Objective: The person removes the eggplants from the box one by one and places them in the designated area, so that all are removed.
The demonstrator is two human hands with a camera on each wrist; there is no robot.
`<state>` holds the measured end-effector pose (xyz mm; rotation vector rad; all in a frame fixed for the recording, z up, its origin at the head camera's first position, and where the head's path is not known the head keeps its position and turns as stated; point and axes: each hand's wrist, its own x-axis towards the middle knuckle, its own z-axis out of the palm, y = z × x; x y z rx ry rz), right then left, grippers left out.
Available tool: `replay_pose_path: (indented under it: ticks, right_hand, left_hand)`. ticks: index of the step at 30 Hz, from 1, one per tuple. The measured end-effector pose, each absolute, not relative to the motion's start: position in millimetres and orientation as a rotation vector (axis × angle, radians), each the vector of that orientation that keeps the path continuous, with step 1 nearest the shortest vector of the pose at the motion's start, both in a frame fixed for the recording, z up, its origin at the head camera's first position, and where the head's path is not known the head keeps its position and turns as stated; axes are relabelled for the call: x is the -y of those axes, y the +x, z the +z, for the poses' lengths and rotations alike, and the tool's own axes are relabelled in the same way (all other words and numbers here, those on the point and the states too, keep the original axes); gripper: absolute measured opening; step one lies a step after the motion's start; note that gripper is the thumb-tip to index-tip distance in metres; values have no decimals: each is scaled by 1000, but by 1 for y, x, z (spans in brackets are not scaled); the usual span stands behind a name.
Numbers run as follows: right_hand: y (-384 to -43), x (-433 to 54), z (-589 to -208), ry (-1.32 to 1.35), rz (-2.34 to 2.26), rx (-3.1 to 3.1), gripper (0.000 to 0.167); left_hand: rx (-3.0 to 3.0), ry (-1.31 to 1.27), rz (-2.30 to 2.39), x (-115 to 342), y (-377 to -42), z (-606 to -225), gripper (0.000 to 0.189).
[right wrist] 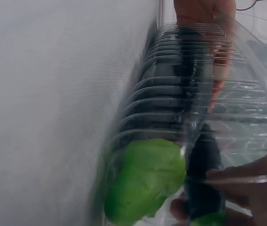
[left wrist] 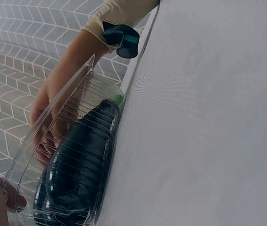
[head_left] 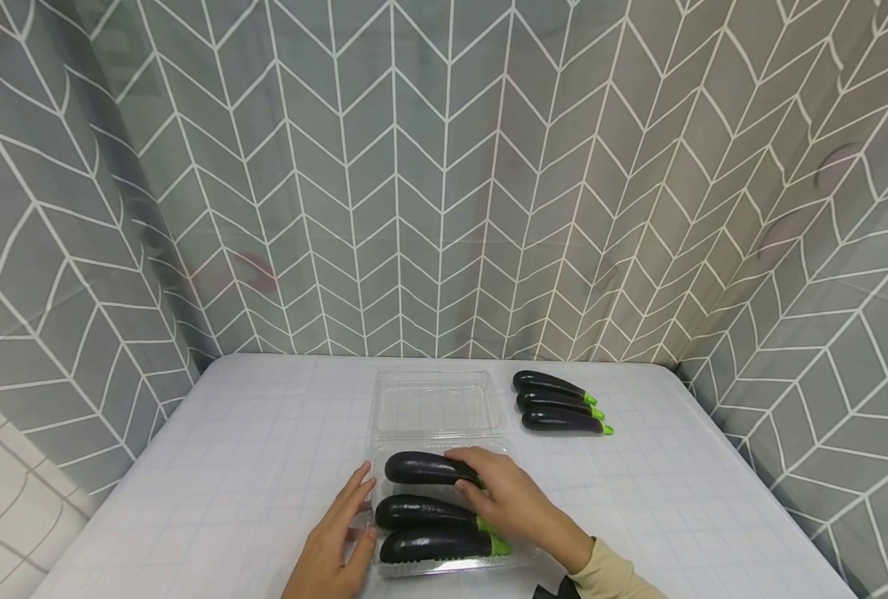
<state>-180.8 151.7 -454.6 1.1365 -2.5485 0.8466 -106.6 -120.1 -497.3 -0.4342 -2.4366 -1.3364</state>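
My right hand grips the stem end of a dark purple eggplant over the back part of a clear plastic clamshell box. Two more eggplants, one in the middle and one in front, lie side by side in the box, green caps pointing right. At the box's left side, my left hand rests with fingers extended by the rim. Through the ribbed wall, the left wrist view shows an eggplant. A green cap looms large in the right wrist view.
The box's clear lid lies folded back behind it. Three eggplants lie in a group at the back right of the white table. A grey patterned curtain surrounds the table's back and sides.
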Motion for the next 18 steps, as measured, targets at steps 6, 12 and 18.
replay_pose_path:
  ticks: [6, 12, 18]
  right_hand:
    - [-183, -153, -453, 1155, 913, 2516, 39]
    - [-182, -162, -443, 1135, 963, 2484, 39]
    - [-182, -170, -429, 1103, 987, 2453, 39]
  left_hand:
    - [2441, -433, -1341, 121, -107, -497, 59]
    - [2411, -469, -1347, 121, -109, -498, 60]
    - [2414, -463, -1353, 121, -108, -497, 59]
